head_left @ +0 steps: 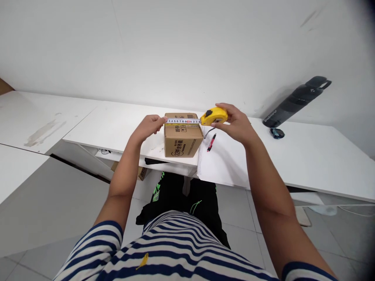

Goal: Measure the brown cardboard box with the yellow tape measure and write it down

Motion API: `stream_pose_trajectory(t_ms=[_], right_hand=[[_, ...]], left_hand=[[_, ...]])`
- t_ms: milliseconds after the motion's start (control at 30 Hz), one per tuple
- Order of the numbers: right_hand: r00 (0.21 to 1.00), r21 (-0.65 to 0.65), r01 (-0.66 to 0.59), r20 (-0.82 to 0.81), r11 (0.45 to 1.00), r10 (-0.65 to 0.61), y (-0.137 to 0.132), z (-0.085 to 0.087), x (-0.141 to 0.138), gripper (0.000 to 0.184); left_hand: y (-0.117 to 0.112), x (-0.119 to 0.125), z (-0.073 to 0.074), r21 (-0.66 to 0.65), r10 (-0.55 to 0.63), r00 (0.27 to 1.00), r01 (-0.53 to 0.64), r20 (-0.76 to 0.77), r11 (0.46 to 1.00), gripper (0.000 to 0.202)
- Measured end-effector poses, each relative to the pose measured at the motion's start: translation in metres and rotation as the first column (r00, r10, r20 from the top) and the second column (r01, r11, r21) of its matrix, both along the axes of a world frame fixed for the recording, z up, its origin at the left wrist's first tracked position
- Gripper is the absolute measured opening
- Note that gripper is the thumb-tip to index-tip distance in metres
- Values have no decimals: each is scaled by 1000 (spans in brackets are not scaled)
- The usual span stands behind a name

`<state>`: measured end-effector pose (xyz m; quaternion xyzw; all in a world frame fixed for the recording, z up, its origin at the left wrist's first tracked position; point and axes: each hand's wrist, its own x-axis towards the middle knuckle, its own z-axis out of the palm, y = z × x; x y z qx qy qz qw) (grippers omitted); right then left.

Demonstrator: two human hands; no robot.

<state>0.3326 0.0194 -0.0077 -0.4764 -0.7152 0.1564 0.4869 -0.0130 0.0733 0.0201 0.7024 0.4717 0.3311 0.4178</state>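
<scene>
A brown cardboard box with dark printing stands on the white desk in front of me. Across its top runs the white blade of a yellow tape measure, drawn out from left to right. My right hand grips the tape's yellow case just past the box's right edge. At the box's left edge my left hand pinches the blade's end between thumb and fingers. The end of the blade itself is hidden by those fingers. A dark wrist strap hangs from the case.
Right of the box, white paper lies on the white desk, with a red and black pen on it. Farther right are a dark bottle and a small dark coiled object. A wall rises behind the desk.
</scene>
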Motion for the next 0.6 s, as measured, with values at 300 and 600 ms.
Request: stream_pose_trajectory(t_ms=[300, 600], right_hand=[[953, 413, 191, 139, 891, -269, -67, -9, -119, 60], [950, 477, 229, 81, 848, -302, -58, -22, -161, 68]], left_hand=[[31, 45, 38, 184, -149, 988, 154, -44, 971, 34], [65, 79, 27, 182, -150, 978, 175, -144, 968, 34]])
